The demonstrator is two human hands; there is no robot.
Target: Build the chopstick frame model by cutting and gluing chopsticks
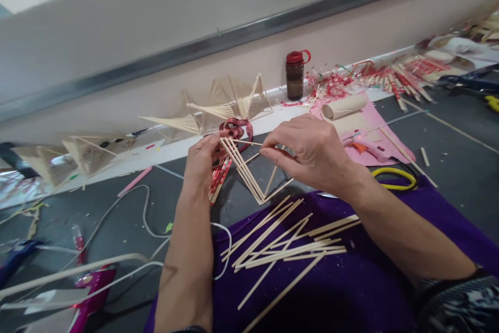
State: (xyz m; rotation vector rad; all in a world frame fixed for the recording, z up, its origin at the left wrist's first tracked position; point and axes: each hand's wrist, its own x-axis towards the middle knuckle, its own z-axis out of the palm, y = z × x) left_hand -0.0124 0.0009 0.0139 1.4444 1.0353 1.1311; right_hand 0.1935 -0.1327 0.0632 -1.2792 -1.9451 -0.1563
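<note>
My left hand (202,159) grips the top corner of a small frame of glued wooden sticks (249,177), fingers closed round it. My right hand (307,151) pinches a single thin stick (249,143) and holds it across the frame's upper part. The frame stands tilted on the dark floor just past a purple cloth (335,281). Several loose wooden sticks (280,244) lie scattered on that cloth in front of me. A bundle of red patterned wrappers (220,172) lies behind the frame, under my left hand.
Finished stick structures (226,107) line the wall ledge. A brown bottle with a red cap (295,74) stands by the wall. A pink glue gun (366,147) lies on pink paper (385,130), another glue gun (91,291) at lower left with white cables (144,218). Stick and wrapper litter (393,76) covers the far right.
</note>
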